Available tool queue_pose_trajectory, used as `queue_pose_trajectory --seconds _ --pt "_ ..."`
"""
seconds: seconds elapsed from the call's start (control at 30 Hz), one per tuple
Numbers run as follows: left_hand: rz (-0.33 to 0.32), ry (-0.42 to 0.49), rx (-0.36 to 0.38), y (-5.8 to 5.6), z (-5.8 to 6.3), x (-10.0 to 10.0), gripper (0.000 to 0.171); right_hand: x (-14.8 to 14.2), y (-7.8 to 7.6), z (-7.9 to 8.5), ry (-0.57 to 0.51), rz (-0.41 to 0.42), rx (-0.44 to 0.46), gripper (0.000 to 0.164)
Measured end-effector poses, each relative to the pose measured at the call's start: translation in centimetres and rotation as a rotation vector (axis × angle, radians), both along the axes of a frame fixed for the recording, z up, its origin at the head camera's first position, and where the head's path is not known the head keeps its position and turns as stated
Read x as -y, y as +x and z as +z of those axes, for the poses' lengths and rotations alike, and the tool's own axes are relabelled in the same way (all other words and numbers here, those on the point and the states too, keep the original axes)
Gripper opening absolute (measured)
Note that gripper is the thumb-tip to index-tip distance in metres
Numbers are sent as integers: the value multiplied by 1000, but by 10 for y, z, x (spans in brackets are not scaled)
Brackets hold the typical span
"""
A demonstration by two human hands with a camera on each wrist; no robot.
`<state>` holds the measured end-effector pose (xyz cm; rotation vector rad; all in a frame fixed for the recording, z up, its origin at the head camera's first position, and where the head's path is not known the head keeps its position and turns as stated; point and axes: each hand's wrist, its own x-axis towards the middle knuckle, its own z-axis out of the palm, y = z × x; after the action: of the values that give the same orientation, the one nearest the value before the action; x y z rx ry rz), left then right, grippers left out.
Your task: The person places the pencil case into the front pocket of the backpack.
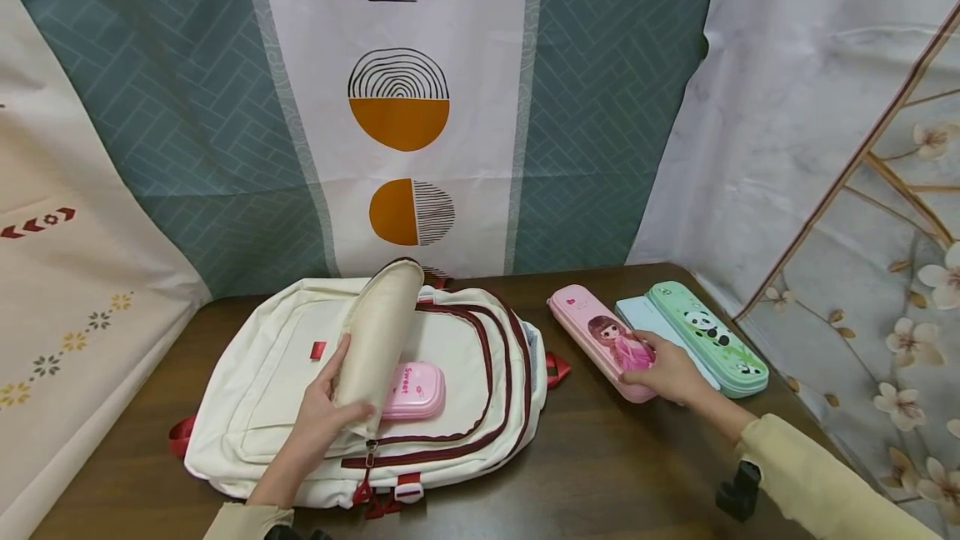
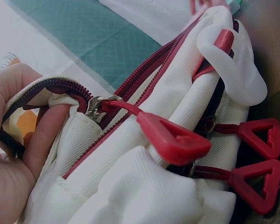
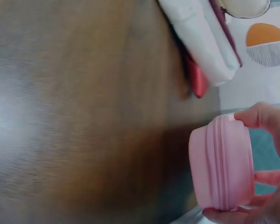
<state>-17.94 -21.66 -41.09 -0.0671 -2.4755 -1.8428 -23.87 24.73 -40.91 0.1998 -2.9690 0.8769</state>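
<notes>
Left hand: the left hand (image 1: 318, 423) grips the zippered edge of the cream flap (image 1: 382, 332), fingers on one side and thumb on the other, holding it up and folded back.
Right hand: the right hand (image 1: 667, 369) grips the near end of the pink doll case (image 1: 596, 336), thumb and fingers on opposite sides.
Doll case: at the right of the backpack (image 1: 273, 373), apart from it, slanting on the brown table (image 1: 600, 473).
"Sweet" case: a smaller pink case (image 1: 420, 390) lies on the backpack's front where the flap is raised, partly hidden by the flap.
Backpack: cream with dark red zippers, lying flat; a red triangular pull (image 2: 175, 140) hangs beside the left hand, with a white buckle (image 2: 233, 65) near it.
Panda case: green (image 1: 708, 336), right of the doll case, just beside a pale blue flat item (image 1: 648, 315) lying between them.
Backdrop: patterned cloth (image 1: 420, 123) hangs behind the table.
</notes>
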Motion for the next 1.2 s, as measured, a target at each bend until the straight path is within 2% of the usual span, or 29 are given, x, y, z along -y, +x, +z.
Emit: queue_pose_trajectory --seconds 0.23,0.47,0.6,0.7,0.9,1.07,1.2 --pt "-9 25 -4 -2 -3 1 98 12 -15 27 -3 57 -70 76" --pt "-14 17 -4 -1 1 1 97 41 -27 50 -32 152 -9 77" --pt "-14 19 6 -1 2 1 97 55 -31 58 -46 226 -8 76" --pt "-12 18 11 0 2 1 97 64 -35 60 -46 288 -22 75" --pt "-15 12 11 -1 0 2 98 86 -43 62 -7 357 -38 73" --pt "-25 15 -7 -1 1 2 98 106 -48 61 7 444 4 69" --pt "-38 42 -16 0 1 2 98 121 -55 56 -14 550 50 66"
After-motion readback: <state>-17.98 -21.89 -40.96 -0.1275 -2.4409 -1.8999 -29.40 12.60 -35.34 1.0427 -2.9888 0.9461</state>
